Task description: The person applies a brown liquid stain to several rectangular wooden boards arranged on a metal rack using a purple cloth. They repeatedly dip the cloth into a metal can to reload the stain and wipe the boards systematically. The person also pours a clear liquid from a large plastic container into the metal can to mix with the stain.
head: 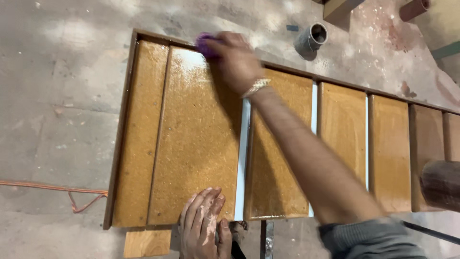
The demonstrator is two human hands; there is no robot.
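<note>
A long wooden panel door (143, 139) lies flat on the concrete floor, its orange-brown panels shiny and wet-looking. My right hand (235, 60) reaches across to the far edge and is closed on a purple cloth pad (205, 44), which presses on the top of the wide second panel (196, 139). My left hand (203, 223), smeared with pale dust, rests flat with fingers together on the near edge of that same panel. White strips (242, 158) show between some panels.
A grey pipe fitting (311, 38) stands on the floor beyond the door. An orange cord (52, 189) trails at the left. A small wood block (147, 242) props the near edge. A dark rounded wooden piece (441, 184) sits at the right.
</note>
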